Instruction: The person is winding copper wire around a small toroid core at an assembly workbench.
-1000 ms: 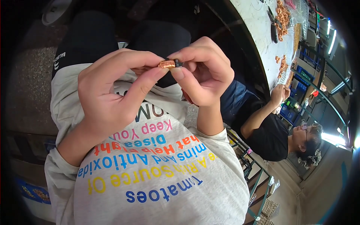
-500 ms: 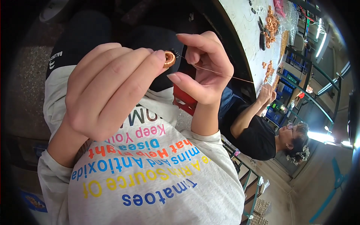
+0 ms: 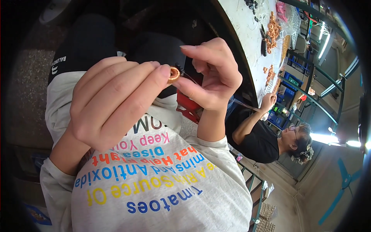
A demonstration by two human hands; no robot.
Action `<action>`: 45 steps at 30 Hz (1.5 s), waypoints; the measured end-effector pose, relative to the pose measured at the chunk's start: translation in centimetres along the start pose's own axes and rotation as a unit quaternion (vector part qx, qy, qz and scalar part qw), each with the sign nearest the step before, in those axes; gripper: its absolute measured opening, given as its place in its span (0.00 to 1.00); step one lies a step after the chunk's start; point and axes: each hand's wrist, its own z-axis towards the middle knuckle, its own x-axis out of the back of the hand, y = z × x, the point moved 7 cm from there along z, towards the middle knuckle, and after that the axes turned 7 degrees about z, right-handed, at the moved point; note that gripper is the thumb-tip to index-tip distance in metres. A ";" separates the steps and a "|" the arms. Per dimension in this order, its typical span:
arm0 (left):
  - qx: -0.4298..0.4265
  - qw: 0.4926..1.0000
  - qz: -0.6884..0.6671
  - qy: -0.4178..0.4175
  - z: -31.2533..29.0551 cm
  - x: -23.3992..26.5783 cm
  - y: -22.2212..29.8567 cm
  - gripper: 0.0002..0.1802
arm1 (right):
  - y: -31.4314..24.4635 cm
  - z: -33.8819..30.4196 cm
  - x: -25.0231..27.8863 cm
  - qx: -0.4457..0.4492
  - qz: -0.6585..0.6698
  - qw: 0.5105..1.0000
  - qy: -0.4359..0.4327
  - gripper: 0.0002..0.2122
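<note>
My left hand (image 3: 116, 96) is closed, pinching a small ring-shaped coil (image 3: 176, 79) wound with copper wire between thumb and fingertips. A dark, bristly-looking bit (image 3: 179, 69) sits at the coil's far right side. My right hand (image 3: 216, 75) is just right of the coil, its forefinger and thumb spread apart and its other fingers curled inward. The right thumb's tip lies close to the coil's edge; whether they touch I cannot tell. A thin wire (image 3: 192, 79) runs from the coil toward my right hand, partly hidden by it.
On the right, a white worktable (image 3: 247, 42) holds piles of copper coils (image 3: 273, 33), dark-handled pliers (image 3: 264, 41) and small black parts (image 3: 252, 5). A person (image 3: 259, 139) in black sits beside it, hands near the table edge. A red stool (image 3: 187, 106) shows behind my right wrist.
My left hand and the coil have shifted slightly down and right. My right thumb is now closer to the coil. The wire's long stretch past my right hand no longer shows clearly.
</note>
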 end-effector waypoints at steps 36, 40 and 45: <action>0.390 0.876 -0.211 -0.191 11.8 -7.8 -7.0 0.07 | -12.4 19.0 23.8 -0.125 -0.158 0.970 0.133 0.06; 0.459 0.830 -0.241 -0.207 10.4 -9.8 -8.5 0.07 | -9.9 21.4 29.1 -0.198 -0.114 0.947 0.224 0.07; 0.495 0.803 -0.275 -0.182 11.2 -10.8 -9.1 0.07 | -7.8 24.9 34.5 -0.244 -0.150 0.924 0.254 0.09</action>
